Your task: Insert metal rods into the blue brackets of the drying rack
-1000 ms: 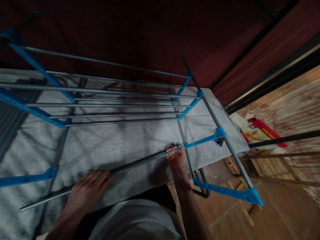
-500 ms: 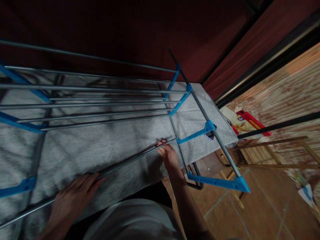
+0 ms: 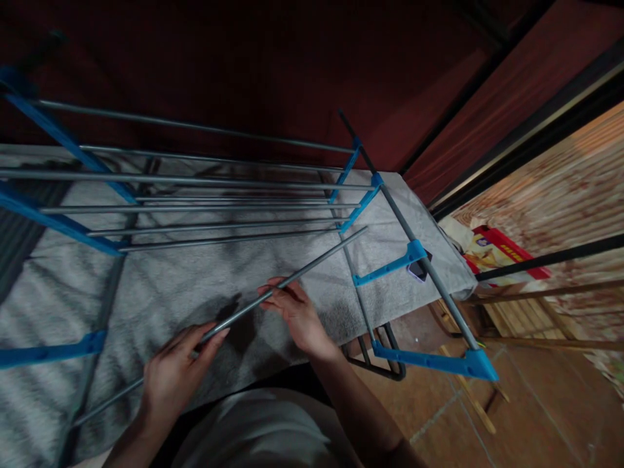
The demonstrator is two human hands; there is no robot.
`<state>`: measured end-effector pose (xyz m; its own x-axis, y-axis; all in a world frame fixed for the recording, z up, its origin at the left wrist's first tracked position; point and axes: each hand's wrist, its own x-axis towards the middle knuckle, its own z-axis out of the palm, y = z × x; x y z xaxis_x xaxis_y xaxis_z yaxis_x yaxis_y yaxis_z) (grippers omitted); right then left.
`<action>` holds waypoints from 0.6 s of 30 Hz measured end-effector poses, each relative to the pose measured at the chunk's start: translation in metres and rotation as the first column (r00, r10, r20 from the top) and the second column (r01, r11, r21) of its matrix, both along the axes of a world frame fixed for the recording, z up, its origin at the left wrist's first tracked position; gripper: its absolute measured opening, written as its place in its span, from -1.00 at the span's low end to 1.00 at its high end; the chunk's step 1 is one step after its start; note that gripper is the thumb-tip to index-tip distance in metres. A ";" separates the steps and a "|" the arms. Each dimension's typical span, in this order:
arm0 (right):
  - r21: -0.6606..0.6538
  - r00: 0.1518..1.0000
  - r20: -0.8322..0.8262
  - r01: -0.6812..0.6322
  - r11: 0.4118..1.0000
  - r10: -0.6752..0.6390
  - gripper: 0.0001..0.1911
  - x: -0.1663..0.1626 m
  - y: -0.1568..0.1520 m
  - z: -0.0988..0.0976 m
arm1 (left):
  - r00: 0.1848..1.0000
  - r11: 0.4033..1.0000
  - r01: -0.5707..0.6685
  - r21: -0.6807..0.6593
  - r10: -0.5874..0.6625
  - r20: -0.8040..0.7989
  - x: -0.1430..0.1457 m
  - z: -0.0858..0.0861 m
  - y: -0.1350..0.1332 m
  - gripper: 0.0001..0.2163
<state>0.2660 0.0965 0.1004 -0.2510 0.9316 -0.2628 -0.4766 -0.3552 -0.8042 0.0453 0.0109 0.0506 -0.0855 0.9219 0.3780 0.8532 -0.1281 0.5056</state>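
Observation:
A long grey metal rod [image 3: 312, 262] slants from lower left up to the right above a grey towel [image 3: 195, 286]. My left hand [image 3: 175, 374] grips the rod low down, fingers wrapped over it. My right hand [image 3: 295, 312] pinches the rod near its middle. The rod's upper end is free, close to the blue bracket [image 3: 390, 265] of a drying rack [image 3: 219, 208] with grey rails and blue plastic arms. The rack stands over the towel.
A lower blue bracket [image 3: 439, 364] and a slanted grey leg [image 3: 429, 279] stick out to the right. Beyond them are a red and yellow package [image 3: 492, 250], a wooden frame [image 3: 536, 312] and a tiled floor [image 3: 536, 416]. A dark red wall [image 3: 292, 65] stands behind.
My right hand slid from the rod's right end toward its middle. The rod's right end came away from the bracket and swung upward. My left hand shifted right along the rod.

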 end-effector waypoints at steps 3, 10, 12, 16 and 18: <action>0.136 0.996 0.030 -0.092 0.986 0.089 -0.67 -0.021 -0.002 0.029 | 0.991 1.000 -0.017 0.000 0.017 0.129 0.011 0.023 0.003 -0.65; 0.515 0.969 0.075 0.165 0.841 -0.236 -0.68 -0.011 0.029 0.105 | 0.978 0.986 -0.112 0.123 0.088 0.188 0.027 0.061 0.005 -0.66; 0.609 0.944 0.108 0.185 0.772 -0.311 -0.68 -0.001 0.039 0.118 | 0.974 0.981 -0.131 0.140 0.100 0.205 0.026 0.059 0.004 -0.68; 0.717 0.908 0.178 0.145 0.682 -0.379 -0.66 0.006 0.046 0.130 | 0.975 0.982 -0.109 0.157 0.075 0.207 0.024 0.048 -0.001 -0.77; 0.725 0.902 0.202 0.123 0.677 -0.381 -0.65 0.004 0.045 0.130 | 0.977 0.982 -0.103 0.161 0.070 0.201 0.024 0.045 -0.004 -0.79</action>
